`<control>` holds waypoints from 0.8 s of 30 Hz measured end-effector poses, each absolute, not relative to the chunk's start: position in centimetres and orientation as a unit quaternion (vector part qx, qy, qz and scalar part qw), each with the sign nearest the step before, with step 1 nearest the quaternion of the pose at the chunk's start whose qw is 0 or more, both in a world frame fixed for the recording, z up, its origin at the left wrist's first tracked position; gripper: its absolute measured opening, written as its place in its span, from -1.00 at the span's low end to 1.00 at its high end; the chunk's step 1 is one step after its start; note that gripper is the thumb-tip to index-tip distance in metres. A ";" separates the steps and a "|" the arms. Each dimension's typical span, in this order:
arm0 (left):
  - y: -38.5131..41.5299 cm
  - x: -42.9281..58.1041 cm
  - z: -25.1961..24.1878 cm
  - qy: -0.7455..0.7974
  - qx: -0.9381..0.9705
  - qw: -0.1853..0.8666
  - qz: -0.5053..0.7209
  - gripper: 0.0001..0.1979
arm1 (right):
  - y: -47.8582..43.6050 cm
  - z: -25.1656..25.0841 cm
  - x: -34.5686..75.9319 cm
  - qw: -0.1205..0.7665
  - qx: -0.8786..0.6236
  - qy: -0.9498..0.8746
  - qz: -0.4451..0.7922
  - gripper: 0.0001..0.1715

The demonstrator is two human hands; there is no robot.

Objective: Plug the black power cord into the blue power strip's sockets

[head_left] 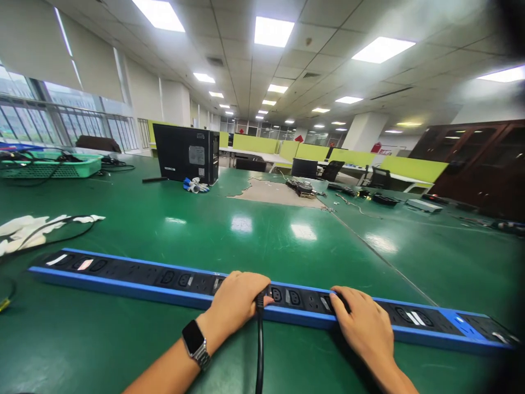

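Note:
A long blue-edged power strip (176, 279) with black socket faces lies across the green table in front of me. Near its middle, my left hand (239, 298) is closed around the plug of a black power cord (260, 350), at one of the sockets. Whether the plug sits fully in the socket is hidden by my fingers. My right hand (363, 317) grips the strip farther right, fingers over its far edge and thumb on the near side. A watch (194, 338) is on my left wrist.
A black computer tower (184, 153) stands at the back, with blue-and-white gloves (196, 185) before it. A green basket (53, 167) with cables is at far left, near white cloth (28, 232). Loose parts, including a grey box (424, 206), lie at back right.

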State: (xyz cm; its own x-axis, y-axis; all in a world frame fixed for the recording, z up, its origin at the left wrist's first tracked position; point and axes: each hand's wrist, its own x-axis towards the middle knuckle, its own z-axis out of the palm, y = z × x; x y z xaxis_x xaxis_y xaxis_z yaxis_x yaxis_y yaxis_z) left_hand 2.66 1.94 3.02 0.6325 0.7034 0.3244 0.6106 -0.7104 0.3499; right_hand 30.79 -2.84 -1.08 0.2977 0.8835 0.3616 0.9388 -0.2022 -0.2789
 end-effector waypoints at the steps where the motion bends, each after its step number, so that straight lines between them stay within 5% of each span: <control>1: 1.9 2.5 2.9 0.359 0.899 0.107 0.224 -0.67 | -2.8 -0.8 30.7 0.229 -0.773 -0.589 -0.052 -0.52; 6: 1.5 -0.6 1.9 0.405 0.889 0.061 0.204 0.04 | -1.6 4.1 25.1 0.273 -0.705 -0.653 0.049 -0.46; 14: 0.1 -7.5 -0.1 0.524 0.834 -0.060 0.164 -0.18 | 2.8 6.9 11.1 0.142 -0.648 -0.739 0.115 -0.49; 18: 0.4 -8.3 0.9 0.524 0.835 -0.036 0.165 -0.25 | 3.2 4.9 11.7 0.180 -0.653 -0.724 0.131 -0.41; 24: 2.0 -11.3 1.8 0.548 0.820 -0.036 0.163 -0.25 | 0.0 4.7 17.8 0.291 -0.491 -0.788 0.230 -0.60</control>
